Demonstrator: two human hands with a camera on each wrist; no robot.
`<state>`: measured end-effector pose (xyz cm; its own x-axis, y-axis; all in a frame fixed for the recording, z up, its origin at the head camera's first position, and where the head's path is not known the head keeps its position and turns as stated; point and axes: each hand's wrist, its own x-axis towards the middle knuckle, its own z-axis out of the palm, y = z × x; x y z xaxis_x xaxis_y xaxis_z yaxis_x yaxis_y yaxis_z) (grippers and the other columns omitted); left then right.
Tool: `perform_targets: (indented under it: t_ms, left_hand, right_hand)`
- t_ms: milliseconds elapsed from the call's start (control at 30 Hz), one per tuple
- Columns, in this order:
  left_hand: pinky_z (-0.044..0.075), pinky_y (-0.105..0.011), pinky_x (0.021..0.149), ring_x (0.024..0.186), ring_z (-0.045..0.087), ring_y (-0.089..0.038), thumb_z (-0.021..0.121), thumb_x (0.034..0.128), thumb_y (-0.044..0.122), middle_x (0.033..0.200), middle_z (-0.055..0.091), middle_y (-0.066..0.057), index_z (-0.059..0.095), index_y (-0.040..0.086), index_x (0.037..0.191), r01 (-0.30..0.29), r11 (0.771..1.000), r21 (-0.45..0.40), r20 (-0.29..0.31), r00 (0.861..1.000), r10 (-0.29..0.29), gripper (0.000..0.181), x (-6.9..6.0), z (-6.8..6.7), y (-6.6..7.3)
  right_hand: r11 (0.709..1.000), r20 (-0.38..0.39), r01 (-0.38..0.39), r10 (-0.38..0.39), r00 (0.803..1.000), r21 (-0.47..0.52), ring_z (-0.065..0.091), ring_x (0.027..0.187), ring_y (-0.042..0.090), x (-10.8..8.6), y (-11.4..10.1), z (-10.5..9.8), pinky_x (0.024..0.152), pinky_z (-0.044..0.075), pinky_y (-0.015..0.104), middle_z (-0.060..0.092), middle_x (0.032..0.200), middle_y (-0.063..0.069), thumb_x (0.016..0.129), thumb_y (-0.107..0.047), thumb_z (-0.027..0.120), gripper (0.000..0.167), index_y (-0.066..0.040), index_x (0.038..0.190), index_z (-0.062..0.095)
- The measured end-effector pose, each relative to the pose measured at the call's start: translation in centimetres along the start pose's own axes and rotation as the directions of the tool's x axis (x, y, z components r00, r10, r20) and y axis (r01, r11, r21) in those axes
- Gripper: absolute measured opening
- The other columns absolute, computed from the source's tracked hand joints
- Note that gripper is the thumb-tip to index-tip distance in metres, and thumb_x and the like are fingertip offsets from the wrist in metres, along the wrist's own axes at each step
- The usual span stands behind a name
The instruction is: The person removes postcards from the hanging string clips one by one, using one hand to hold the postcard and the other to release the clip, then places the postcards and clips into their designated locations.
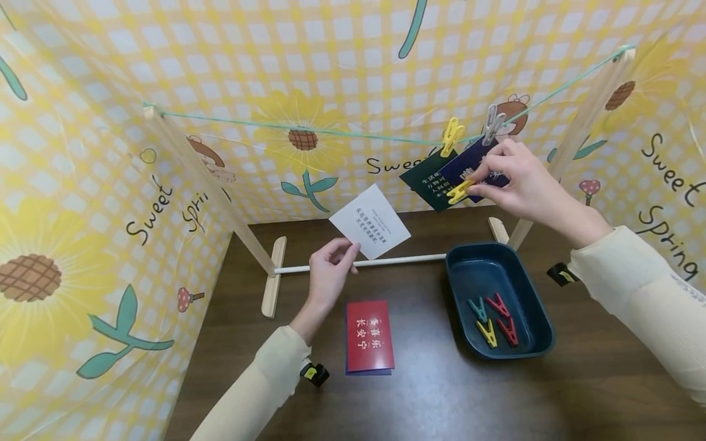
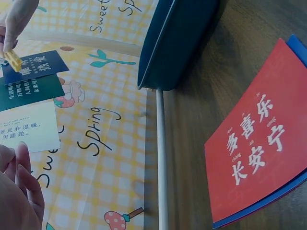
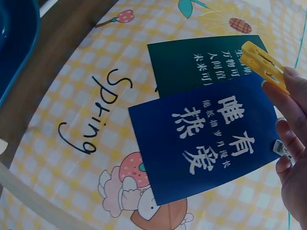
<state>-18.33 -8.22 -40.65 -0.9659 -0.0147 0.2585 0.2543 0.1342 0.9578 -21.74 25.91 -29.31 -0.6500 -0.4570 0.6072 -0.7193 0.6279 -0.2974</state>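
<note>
The left hand [image 1: 331,269] pinches a white card [image 1: 371,222] by its lower corner, below the green string [image 1: 331,131]. Between thumb and fingers the right hand [image 1: 515,177] holds a yellow clip [image 1: 459,192], in front of the hanging cards. A dark green card [image 1: 427,177] hangs from the string under another yellow clip [image 1: 452,136]. Beside and partly over it, a dark blue card [image 3: 192,143] hangs by a grey clip [image 1: 493,124]. In the left wrist view the white card [image 2: 33,127] appears just beside the green card [image 2: 33,91].
A dark blue tray [image 1: 543,324] on the brown table holds several red, green and yellow clips. A red card [image 1: 371,335] lies on a blue one at the front. Wooden posts [image 1: 206,184] hold the string, with a white rod [image 1: 408,260] low between them.
</note>
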Motion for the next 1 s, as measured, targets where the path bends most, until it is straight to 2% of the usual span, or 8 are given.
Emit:
perform_targets:
  t_ms: [167,433,533,833,900,1000]
  left_hand:
    - [0.04,-0.017,0.051,0.052,0.059,-0.009,0.072,0.0956,-0.001,0.087,0.074,-0.022,0.074,-0.009,0.1,0.022,1.0,0.007,0.002,1.0,-0.022,0.01,-0.4,-0.2,-0.5]
    - [0.038,-0.016,0.049,0.052,0.059,-0.012,0.071,0.0954,-0.003,0.09,0.07,-0.034,0.074,-0.01,0.1,0.017,1.0,0.0,0.017,1.0,-0.017,0.009,-0.9,-0.4,-0.8]
    - [0.035,-0.017,0.048,0.052,0.06,-0.013,0.072,0.0955,-0.002,0.085,0.07,-0.031,0.073,-0.01,0.099,0.021,1.0,0.011,0.03,0.999,-0.021,0.009,-1.1,-0.4,-1.0]
    - [0.029,-0.018,0.046,0.051,0.059,-0.014,0.071,0.0952,-0.003,0.07,0.069,-0.008,0.073,-0.01,0.098,0.056,0.998,0.004,0.05,0.997,-0.056,0.008,-1.6,-0.4,-1.2]
    - [0.028,-0.018,0.046,0.051,0.059,-0.017,0.071,0.0952,-0.003,0.07,0.069,-0.007,0.073,-0.01,0.098,0.054,0.999,0.005,0.052,0.997,-0.054,0.007,-1.7,-0.4,-1.2]
    - [0.028,-0.018,0.046,0.051,0.059,-0.014,0.071,0.0953,-0.003,0.071,0.069,-0.012,0.073,-0.01,0.097,0.044,0.999,0.019,0.055,0.997,-0.045,0.007,-1.9,-0.4,-1.3]
  right_hand:
    - [1.0,0.02,-0.013,0.013,1.0,0.005,0.047,0.09,0.022,-0.6,0.3,0.2,0.074,0.033,0.033,0.059,0.091,0.012,0.075,0.005,0.089,0.021,-0.007,0.085,0.075]
    - [1.0,0.054,-0.02,0.021,0.998,-0.003,0.051,0.091,0.027,-1.7,0.8,0.5,0.076,0.034,0.038,0.06,0.092,0.011,0.073,0.006,0.09,0.024,-0.008,0.086,0.075]
    - [1.0,0.062,-0.018,0.018,0.998,-0.011,0.052,0.09,0.028,-2.1,0.9,0.7,0.075,0.035,0.04,0.059,0.093,0.012,0.072,0.006,0.09,0.025,-0.007,0.086,0.074]
    - [0.998,0.093,-0.053,0.056,0.994,-0.036,0.048,0.085,0.026,-3.4,1.1,1.2,0.07,0.033,0.037,0.06,0.091,0.011,0.075,0.002,0.09,0.022,-0.007,0.087,0.074]
    - [0.997,0.107,-0.068,0.072,0.992,-0.037,0.048,0.085,0.025,-3.7,1.2,1.3,0.07,0.033,0.036,0.06,0.091,0.01,0.075,0.002,0.09,0.022,-0.007,0.088,0.075]
    - [0.996,0.123,-0.083,0.088,0.989,-0.043,0.048,0.085,0.024,-4.1,1.4,1.4,0.07,0.034,0.036,0.061,0.091,0.01,0.075,0.001,0.09,0.022,-0.006,0.089,0.075]
